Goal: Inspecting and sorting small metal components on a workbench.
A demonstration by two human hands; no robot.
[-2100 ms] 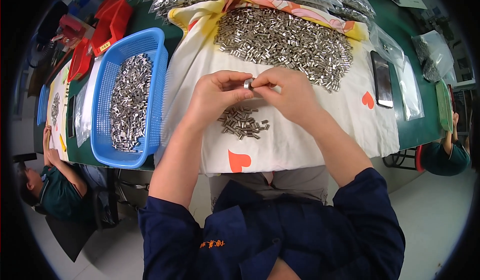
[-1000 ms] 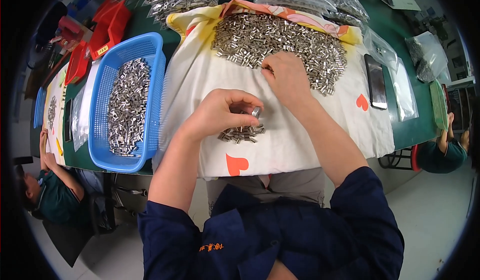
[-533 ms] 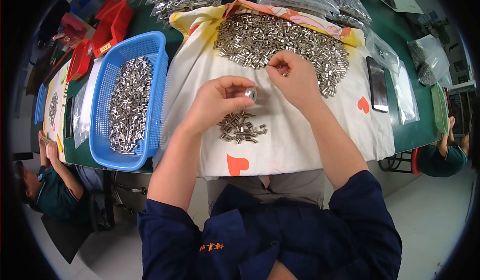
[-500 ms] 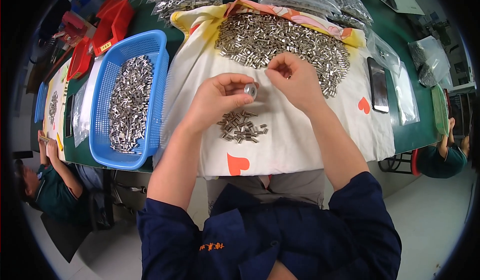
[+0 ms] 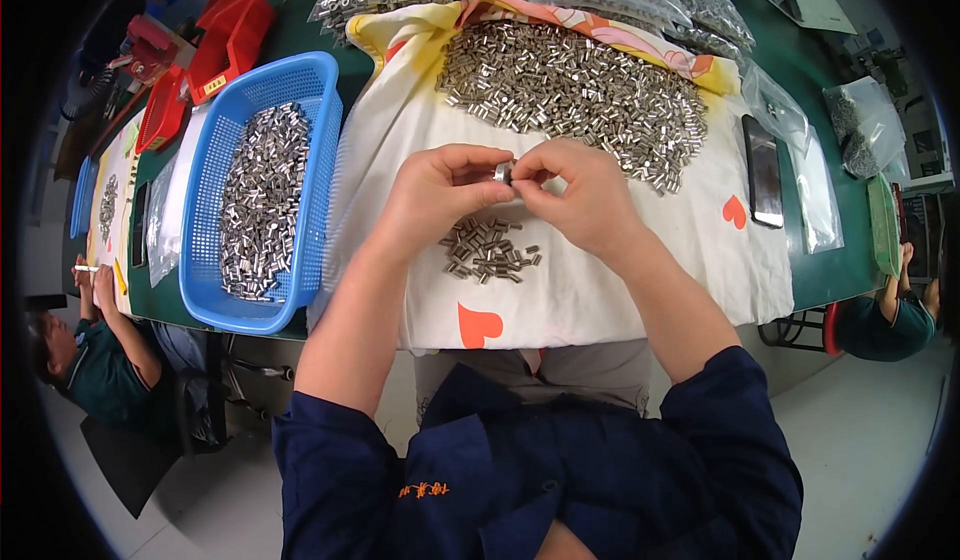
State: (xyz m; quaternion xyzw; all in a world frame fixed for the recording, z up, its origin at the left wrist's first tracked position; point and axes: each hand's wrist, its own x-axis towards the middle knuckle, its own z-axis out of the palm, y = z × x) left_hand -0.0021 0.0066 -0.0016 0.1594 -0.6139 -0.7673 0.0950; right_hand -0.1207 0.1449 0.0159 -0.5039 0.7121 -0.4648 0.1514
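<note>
Metal ring (image 5: pixel 503 173) centred in my remote view, I list a pale floor (image 5: pixel 820 440), green table (image 5: pixel 820 265), white cloth (image 5: pixel 640 290), broad heap of silver cylinders (image 5: pixel 580 90), blue basket (image 5: pixel 322 140) at left. The left hand (image 5: pixel 440 190) pinches the ring above the cloth; right hand (image 5: pixel 580 190) fingertips meet it, their grip unclear to me. It stands on edge, axis roughly left-right.

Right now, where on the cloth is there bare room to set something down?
Bare: white cloth between the small pile and the right forearm, and between the blue basket and left hand. Crowded: the far end, under the large pile, and the middle, where the right hand joins the left.
</note>
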